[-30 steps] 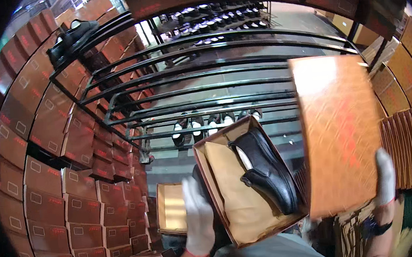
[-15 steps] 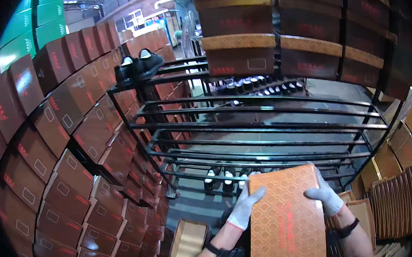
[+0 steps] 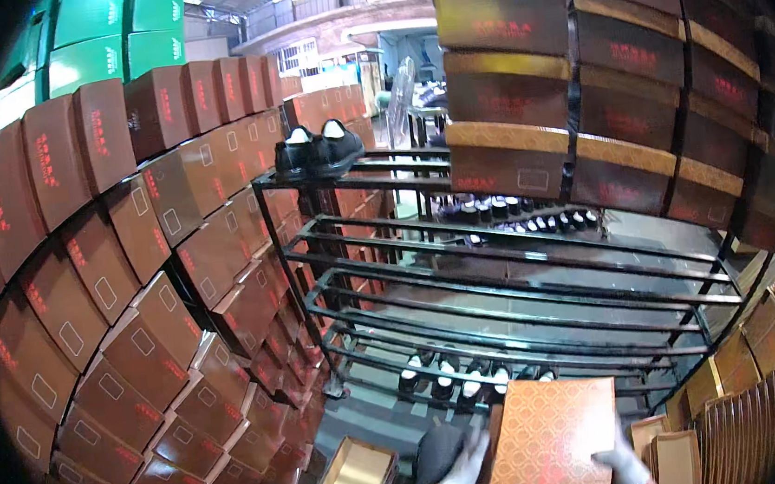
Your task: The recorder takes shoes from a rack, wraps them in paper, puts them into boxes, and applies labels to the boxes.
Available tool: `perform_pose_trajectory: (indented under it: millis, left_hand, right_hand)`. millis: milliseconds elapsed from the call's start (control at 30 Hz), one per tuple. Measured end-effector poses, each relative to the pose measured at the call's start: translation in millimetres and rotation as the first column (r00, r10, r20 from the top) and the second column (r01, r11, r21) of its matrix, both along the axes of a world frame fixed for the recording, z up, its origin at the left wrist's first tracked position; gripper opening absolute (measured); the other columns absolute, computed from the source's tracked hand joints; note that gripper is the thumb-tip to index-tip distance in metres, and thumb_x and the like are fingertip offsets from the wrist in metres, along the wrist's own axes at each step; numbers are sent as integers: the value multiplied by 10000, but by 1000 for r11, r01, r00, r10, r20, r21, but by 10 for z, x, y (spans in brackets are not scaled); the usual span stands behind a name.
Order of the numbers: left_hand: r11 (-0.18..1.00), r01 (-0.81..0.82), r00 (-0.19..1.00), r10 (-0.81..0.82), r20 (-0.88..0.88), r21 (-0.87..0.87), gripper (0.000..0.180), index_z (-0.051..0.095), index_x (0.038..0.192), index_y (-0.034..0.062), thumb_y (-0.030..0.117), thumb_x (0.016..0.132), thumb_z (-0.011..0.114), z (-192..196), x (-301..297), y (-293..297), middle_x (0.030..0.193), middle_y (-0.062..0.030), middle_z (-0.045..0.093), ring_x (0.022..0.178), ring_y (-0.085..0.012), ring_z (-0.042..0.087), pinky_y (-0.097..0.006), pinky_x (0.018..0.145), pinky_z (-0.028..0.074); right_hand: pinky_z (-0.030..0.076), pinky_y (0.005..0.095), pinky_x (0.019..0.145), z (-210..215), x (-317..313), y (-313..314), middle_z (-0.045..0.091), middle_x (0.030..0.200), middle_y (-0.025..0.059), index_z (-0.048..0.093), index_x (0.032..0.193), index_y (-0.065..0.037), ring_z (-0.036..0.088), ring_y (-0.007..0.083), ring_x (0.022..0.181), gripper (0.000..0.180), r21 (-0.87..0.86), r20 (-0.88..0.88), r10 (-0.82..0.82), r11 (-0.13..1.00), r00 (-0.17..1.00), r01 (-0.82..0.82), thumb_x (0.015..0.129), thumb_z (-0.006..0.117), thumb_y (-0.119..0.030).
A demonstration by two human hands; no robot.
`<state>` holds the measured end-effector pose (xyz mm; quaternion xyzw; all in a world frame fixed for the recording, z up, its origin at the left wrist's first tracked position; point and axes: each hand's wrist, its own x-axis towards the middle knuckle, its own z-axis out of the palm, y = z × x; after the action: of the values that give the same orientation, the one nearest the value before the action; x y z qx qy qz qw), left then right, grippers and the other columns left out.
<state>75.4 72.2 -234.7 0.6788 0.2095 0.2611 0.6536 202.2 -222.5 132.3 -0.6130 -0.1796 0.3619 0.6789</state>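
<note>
While both gloved hands grip it at the bottom edge of the view, one orange patterned box lid (image 3: 547, 446) stands tilted just in front of the black metal rack (image 3: 505, 296), below its lowest shelf. One left hand (image 3: 465, 468) lies flat along the lid's left edge, fingers spread against it; one right hand (image 3: 626, 469) curls round the lid's lower right corner, though its fingertips are cut off by the frame, so how tightly it closes cannot be told. To the left of the lid, one open box (image 3: 353, 483) with a tan inside sits on the floor before the rack. One pair of black shoes (image 3: 318, 148) rests on the rack's top left corner. I count five shelf levels on the rack, the bottom one carrying a short row of about five black shoes with white insoles (image 3: 457, 380); the exact number is hard to tell. Left of the rack rises a curved wall of brown boxes (image 3: 131, 295), too many to count, capped by four green boxes (image 3: 111, 40). Above and right of the rack leans another stack of dark boxes (image 3: 613, 62). Right of the lid, several flat cartons (image 3: 732, 423) stand on edge
</note>
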Motion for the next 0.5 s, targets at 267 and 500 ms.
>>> perform_pose_trajectory:
  millis: [267,500]
  left_hand:
    - [997,39,964,-53,260,61,644,335,1733,58,441,1220,405,926,-35,391,1812,-124,367,1619,-273,404,-412,1343,320]
    - [996,55,877,-84,473,74,635,344,1733,73,444,1221,398,5085,-1130,3002,1806,-110,384,1602,-264,430,-409,1334,342]
  right_hand:
    - [341,424,1309,356,-440,502,483,1731,102,346,1755,-39,419,259,1600,1110,134,-166,412,910,896,-393,845,925,-299]
    - [520,380,1133,3254,-569,2897,606,1541,70,420,1697,-88,601,165,1359,884,393,603,386,618,698,-681,939,807,-328]
